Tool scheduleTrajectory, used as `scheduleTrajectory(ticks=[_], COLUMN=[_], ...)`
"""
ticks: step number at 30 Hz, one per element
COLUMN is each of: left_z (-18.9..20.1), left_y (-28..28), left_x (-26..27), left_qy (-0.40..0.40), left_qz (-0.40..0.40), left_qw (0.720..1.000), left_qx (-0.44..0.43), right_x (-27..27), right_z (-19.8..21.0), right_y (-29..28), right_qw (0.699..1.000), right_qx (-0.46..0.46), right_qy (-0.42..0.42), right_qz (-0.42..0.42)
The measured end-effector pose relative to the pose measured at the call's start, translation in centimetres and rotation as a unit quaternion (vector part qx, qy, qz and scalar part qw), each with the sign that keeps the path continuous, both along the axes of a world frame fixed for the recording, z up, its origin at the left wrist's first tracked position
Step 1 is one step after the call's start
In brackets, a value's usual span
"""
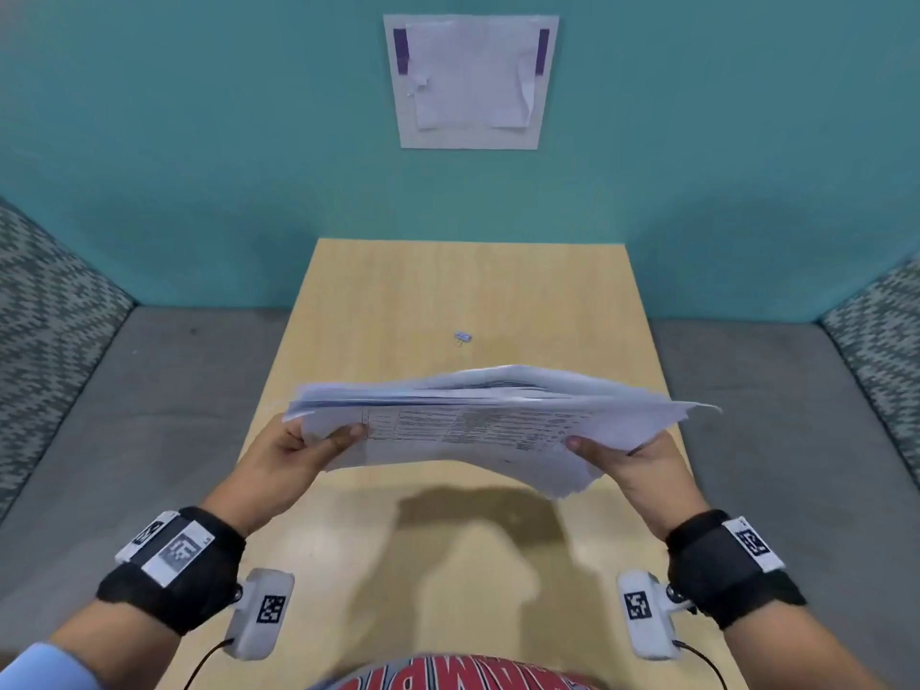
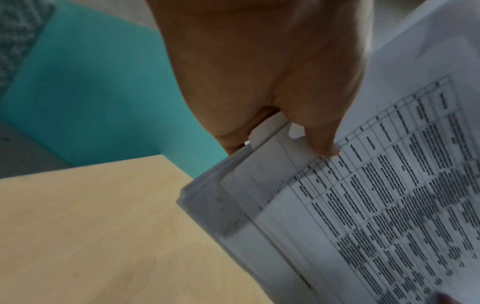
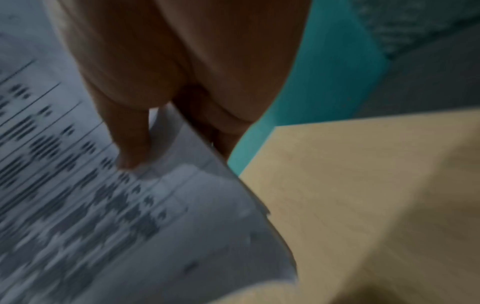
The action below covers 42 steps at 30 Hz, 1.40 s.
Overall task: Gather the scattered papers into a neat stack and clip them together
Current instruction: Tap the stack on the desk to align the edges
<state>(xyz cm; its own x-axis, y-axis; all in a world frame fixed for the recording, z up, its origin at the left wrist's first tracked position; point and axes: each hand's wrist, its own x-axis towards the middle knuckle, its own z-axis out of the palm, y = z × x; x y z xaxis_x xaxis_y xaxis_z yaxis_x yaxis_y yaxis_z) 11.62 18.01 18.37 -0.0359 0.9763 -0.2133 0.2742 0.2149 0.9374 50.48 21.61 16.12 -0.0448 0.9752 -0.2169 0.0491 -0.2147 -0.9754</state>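
A loose stack of printed papers point(image 1: 478, 420) hangs in the air above the wooden table point(image 1: 398, 301), its edges uneven. My left hand point(image 1: 303, 440) grips the stack's left end, thumb on the top sheet, fingers underneath. My right hand point(image 1: 617, 453) grips the right end the same way. The left wrist view shows the thumb point(image 2: 322, 142) pressed on a sheet printed with a table point(image 2: 376, 195). In the blurred right wrist view the thumb point(image 3: 132, 148) lies on the papers point(image 3: 130, 216). A small binder clip point(image 1: 462, 337) lies on the table beyond the stack.
A teal wall point(image 1: 199, 141) rises behind the table, with a board point(image 1: 470, 82) holding a taped sheet. Grey padded benches point(image 1: 124, 415) flank the table on both sides. The papers cast a shadow on the near part of the table.
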Motion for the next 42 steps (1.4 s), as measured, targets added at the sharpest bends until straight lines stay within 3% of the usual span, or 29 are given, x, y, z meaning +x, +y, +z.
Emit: scheduleTrajectory(ticks=[4, 8, 11, 15, 18, 22, 27, 32, 37, 42], left_z=[-3.1, -8.7, -10.1, -8.7, -7.5, -8.6, -8.7, -7.2, -7.6, -6.2], left_y=[0.1, 0.9, 1.4, 2.6, 2.7, 2.7, 2.9, 3.5, 3.7, 4.5], left_x=[1.2, 1.6, 1.4, 0.8, 0.4, -0.2, -0.4, -0.2, -0.3, 0.4], left_qy=[-0.006, 0.080, 0.085, 0.071, 0.063, 0.090, 0.116, 0.090, 0.186, 0.219], left_qz=[-0.006, -0.055, -0.030, 0.002, -0.007, -0.017, 0.000, 0.021, -0.055, -0.037], left_qw=[0.999, 0.992, 0.990, 0.997, 0.998, 0.996, 0.993, 0.995, 0.981, 0.975], left_qx=[-0.039, -0.086, -0.107, -0.039, -0.006, -0.020, -0.011, 0.036, 0.002, 0.005], right_x=[-0.2, 0.2, 0.7, 0.5, 0.8, 0.9, 0.5, 0.7, 0.1, -0.4], right_z=[-2.8, -8.8, -11.4, -9.6, -8.0, -8.2, -8.0, -6.4, -7.8, -7.9], right_y=[-1.1, -1.4, -0.9, 0.9, 1.4, 1.6, 2.1, 1.9, 2.2, 2.9], right_qw=[0.997, 0.985, 0.972, 0.981, 0.986, 0.981, 0.986, 0.985, 0.981, 0.980], right_qx=[0.016, -0.031, -0.042, -0.065, -0.009, -0.001, -0.016, -0.003, 0.009, 0.004], right_qy=[-0.065, -0.169, -0.226, -0.180, -0.166, -0.192, -0.167, -0.172, -0.185, -0.183], right_qz=[-0.045, 0.022, 0.042, -0.032, -0.021, 0.023, 0.011, -0.012, 0.049, 0.073])
